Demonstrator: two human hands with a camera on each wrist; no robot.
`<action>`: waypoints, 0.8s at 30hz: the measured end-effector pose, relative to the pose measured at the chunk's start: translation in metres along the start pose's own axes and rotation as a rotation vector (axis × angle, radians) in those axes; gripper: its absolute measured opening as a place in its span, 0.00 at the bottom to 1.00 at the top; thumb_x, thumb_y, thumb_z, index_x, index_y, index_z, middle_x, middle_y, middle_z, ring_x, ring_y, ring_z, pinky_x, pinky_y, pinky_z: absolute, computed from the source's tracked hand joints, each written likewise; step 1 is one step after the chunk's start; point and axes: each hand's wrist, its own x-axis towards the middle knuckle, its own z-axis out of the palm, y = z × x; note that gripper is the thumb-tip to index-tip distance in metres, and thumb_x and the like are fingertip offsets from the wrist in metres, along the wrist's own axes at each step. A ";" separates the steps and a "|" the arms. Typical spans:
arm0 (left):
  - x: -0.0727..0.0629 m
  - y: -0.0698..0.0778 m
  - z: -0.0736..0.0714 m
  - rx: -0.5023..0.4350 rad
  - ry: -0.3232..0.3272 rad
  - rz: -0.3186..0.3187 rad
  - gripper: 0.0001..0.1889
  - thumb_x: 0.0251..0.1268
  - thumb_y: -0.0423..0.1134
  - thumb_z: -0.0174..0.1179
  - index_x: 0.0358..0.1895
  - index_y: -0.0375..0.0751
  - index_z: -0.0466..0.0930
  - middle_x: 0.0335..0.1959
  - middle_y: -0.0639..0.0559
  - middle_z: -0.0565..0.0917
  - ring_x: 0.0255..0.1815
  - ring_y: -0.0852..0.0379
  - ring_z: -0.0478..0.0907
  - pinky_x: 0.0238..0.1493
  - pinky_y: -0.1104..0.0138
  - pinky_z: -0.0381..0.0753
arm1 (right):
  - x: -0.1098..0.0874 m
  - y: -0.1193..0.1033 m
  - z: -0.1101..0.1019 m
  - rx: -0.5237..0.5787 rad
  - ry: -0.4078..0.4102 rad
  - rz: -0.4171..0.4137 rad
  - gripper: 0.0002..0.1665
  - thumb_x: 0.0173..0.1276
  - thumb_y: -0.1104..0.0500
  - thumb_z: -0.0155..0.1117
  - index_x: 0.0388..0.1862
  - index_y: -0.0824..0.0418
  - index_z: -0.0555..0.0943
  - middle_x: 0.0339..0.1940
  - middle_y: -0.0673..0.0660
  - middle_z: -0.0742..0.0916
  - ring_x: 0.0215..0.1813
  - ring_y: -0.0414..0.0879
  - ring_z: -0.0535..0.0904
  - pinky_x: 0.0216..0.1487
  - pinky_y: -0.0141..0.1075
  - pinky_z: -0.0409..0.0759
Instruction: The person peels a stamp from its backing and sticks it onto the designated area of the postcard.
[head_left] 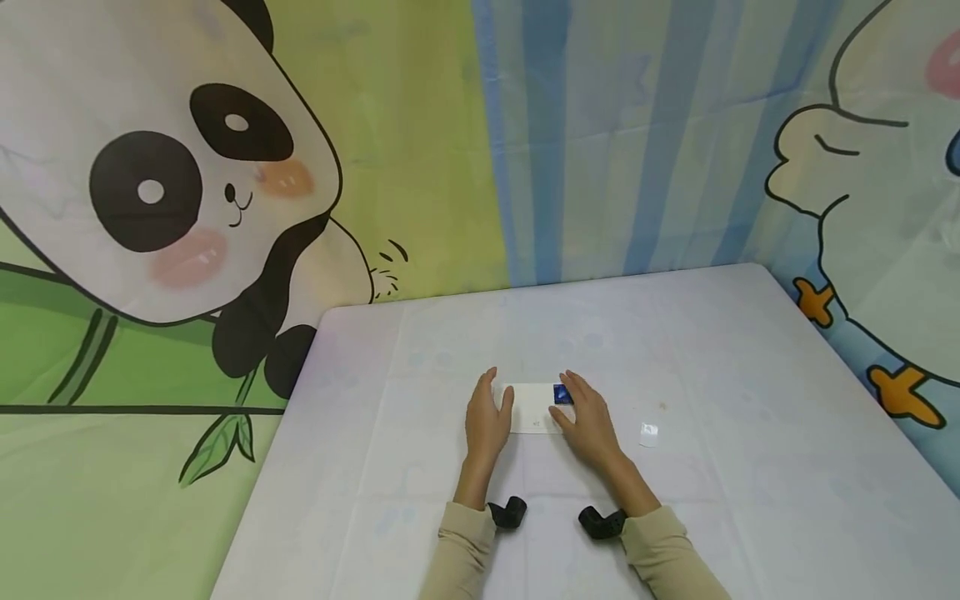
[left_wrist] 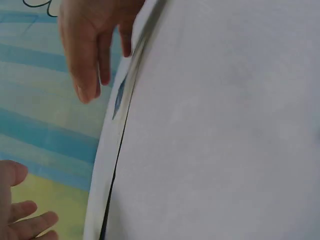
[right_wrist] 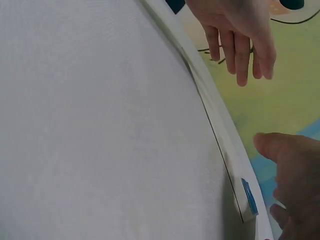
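A flat white rectangle (head_left: pixel 531 410), like an envelope or a card, lies on the white table. At its upper right corner sits a small dark blue patch (head_left: pixel 562 394) the size of a stamp, which appears blue (right_wrist: pixel 249 196) in the right wrist view. The left hand (head_left: pixel 489 418) is beside the rectangle's left edge, its fingers extended and holding nothing. Over the right edge, close to the blue patch, is the right hand (head_left: pixel 591 421), fingers apart and relaxed. Whether its fingertips touch the rectangle I cannot tell.
A small clear, shiny square (head_left: pixel 648 434) lies to the right of the right hand. Black wrist devices (head_left: pixel 508 512) stick out from both sleeves. Printed cloth with a panda (head_left: pixel 255 200) and stripes rises behind the table (head_left: pixel 420 367).
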 end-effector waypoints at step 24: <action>-0.029 -0.025 0.006 0.539 -0.224 0.168 0.30 0.70 0.49 0.46 0.68 0.32 0.57 0.70 0.41 0.57 0.70 0.42 0.51 0.66 0.48 0.49 | -0.008 -0.006 0.018 -0.379 -0.205 -0.086 0.45 0.69 0.36 0.45 0.71 0.67 0.52 0.73 0.61 0.56 0.73 0.54 0.46 0.69 0.53 0.39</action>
